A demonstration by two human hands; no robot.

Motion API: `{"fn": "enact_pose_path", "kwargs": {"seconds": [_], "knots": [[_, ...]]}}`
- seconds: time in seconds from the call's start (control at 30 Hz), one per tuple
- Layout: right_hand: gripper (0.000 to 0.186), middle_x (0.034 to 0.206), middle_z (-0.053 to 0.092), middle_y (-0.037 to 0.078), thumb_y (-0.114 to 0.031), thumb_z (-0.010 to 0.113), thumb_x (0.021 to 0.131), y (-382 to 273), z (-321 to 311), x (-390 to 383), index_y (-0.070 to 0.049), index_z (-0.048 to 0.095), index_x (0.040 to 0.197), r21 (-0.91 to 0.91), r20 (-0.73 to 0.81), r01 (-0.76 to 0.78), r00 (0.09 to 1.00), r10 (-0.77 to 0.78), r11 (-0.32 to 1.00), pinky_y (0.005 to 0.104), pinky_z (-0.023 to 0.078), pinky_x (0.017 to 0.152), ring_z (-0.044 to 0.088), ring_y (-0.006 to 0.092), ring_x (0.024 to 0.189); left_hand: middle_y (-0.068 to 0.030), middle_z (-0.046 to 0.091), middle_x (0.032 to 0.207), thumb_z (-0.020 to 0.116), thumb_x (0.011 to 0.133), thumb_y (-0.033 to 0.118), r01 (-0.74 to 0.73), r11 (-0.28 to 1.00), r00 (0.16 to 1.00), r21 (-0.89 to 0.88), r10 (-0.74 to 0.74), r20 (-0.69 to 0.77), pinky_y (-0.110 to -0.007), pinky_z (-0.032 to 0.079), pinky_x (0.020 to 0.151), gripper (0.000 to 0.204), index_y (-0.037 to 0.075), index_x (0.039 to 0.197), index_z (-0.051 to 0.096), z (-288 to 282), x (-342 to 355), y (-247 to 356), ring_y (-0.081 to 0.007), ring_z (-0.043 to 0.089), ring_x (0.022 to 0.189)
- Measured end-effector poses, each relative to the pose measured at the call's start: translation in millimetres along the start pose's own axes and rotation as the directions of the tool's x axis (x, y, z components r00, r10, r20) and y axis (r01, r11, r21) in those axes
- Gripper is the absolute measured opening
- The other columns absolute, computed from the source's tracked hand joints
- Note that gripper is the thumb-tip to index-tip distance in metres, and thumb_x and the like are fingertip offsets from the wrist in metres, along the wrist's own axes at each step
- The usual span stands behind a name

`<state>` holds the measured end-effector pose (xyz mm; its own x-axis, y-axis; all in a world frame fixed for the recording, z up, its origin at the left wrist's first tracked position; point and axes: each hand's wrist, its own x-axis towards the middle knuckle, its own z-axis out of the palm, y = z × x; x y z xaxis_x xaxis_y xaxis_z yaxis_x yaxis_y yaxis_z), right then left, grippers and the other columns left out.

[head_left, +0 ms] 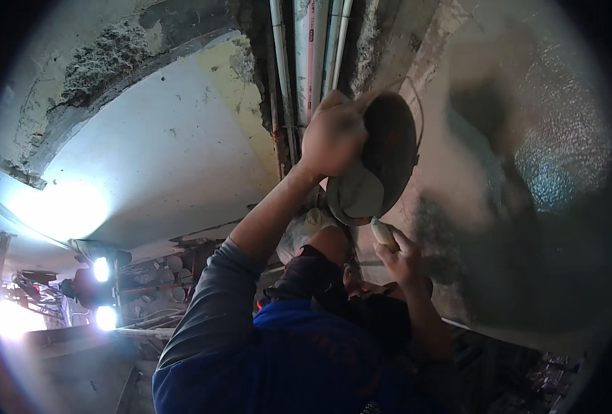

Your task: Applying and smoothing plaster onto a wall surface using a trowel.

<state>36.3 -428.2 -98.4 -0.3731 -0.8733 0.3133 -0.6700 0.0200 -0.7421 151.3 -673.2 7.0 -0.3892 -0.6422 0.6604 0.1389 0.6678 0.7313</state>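
My left hand point(332, 138) is closed on the upper left rim of a dark round bucket point(397, 138), which is tilted so that its mouth faces me. A thin wire handle loops beyond its far side. Inside, a smooth grey mass point(361, 194), which looks like wet mortar or slurry, lies toward the lower side. Just below the bucket's lower rim, my right hand point(402, 261) grips a short pale tool handle point(384, 236). The tool's working end cannot be made out. Both my forearms reach up, the left one in a grey sleeve.
Wet, patchy grey plaster covers the wall point(485, 207) on the right. Vertical pipes point(315, 55) run in a rough channel at the top. A pale panel point(161, 138) with a broken edge is on the left. Bright work lights point(101, 270) stand at lower left, near debris and several containers.
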Motion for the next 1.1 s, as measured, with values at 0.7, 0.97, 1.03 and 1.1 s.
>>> {"fn": "enact_pose_path", "kwargs": {"seconds": [0.7, 0.97, 1.03, 1.1], "knots": [[0.030, 0.068, 0.057, 0.003, -0.021, 0.073, 0.080, 133.4, -25.1, 173.8, 0.001, 0.062, 0.097, 0.391, 0.123, -0.537, 0.835, 0.536, 0.747, 0.0253, 0.044, 0.049, 0.053, 0.0108, 0.054, -0.0036, 0.047, 0.080, 0.059, 0.070, 0.002, 0.361, 0.931, 0.772, -0.051, -0.330, -0.544, -0.024, 0.036, 0.062, 0.010, -0.001, 0.063, 0.053, -76.5, -69.3, -112.7, -0.0134, 0.047, 0.069], [0.019, 0.069, 0.058, 0.002, -0.024, 0.069, 0.083, 144.7, -78.9, 325.7, -0.009, 0.060, 0.091, 0.421, 0.041, -0.555, 0.802, 0.596, 0.718, 0.0267, 0.042, 0.041, 0.053, 0.0113, 0.049, -0.0034, 0.045, 0.078, 0.057, 0.070, 0.002, 0.529, 0.838, 0.712, 0.135, -0.352, -0.608, -0.026, 0.038, 0.061, 0.012, 0.001, 0.061, 0.050, -144.6, -137.6, -111.0, -0.0130, 0.046, 0.069], [0.019, 0.066, 0.057, 0.002, -0.020, 0.068, 0.083, 148.0, -56.1, 289.7, -0.006, 0.059, 0.091, 0.392, -0.088, -0.458, 0.844, 0.528, 0.798, 0.0266, 0.041, 0.040, 0.051, 0.0108, 0.047, -0.0030, 0.047, 0.078, 0.056, 0.073, 0.003, 0.573, 0.793, 0.714, 0.205, -0.361, -0.601, -0.026, 0.038, 0.065, 0.014, 0.002, 0.061, 0.049, -150.4, -150.4, -100.6, -0.0121, 0.046, 0.071], [0.018, 0.064, 0.054, 0.002, -0.014, 0.068, 0.083, 164.6, -36.7, 263.5, -0.002, 0.058, 0.092, 0.395, -0.174, -0.388, 0.859, 0.482, 0.833, 0.0268, 0.040, 0.039, 0.049, 0.0102, 0.044, -0.0031, 0.047, 0.076, 0.056, 0.072, 0.003, 0.614, 0.777, 0.669, 0.141, -0.417, -0.616, -0.026, 0.038, 0.065, 0.014, 0.002, 0.060, 0.048, -155.1, -157.8, -96.1, -0.0124, 0.046, 0.071]]}}
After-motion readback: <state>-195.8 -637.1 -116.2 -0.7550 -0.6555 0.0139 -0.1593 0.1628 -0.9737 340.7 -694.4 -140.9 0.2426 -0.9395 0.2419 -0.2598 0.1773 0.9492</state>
